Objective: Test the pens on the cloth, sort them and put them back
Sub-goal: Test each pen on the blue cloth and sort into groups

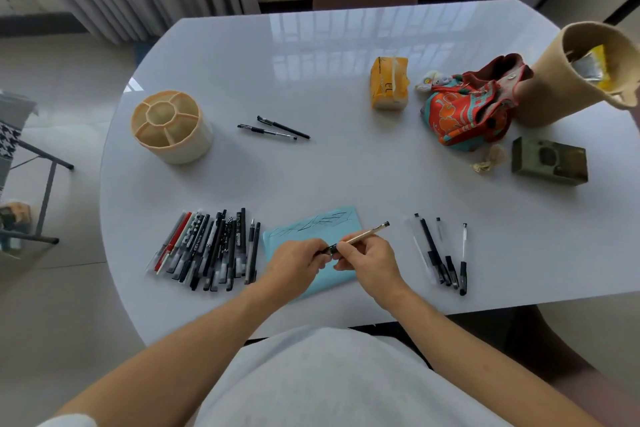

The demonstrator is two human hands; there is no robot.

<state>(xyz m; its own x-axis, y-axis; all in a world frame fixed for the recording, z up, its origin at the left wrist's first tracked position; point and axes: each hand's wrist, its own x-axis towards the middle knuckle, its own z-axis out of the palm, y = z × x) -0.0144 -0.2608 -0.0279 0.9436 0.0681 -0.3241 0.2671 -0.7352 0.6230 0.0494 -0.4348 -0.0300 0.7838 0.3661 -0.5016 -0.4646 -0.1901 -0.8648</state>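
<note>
Gold pen (363, 236) gripped by both: right hand (369, 262), left hand (298, 262), over cloth (311, 229).

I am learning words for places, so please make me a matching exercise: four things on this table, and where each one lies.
Things:
1. big pile of pens
2. blue cloth
3. pen holder
4. gold pen

Places:
A. held in both hands
B. far left of the table, standing alone
C. under the hands, with scribbles on it
D. just left of the cloth

Pairs: 1-D, 2-C, 3-B, 4-A
</note>
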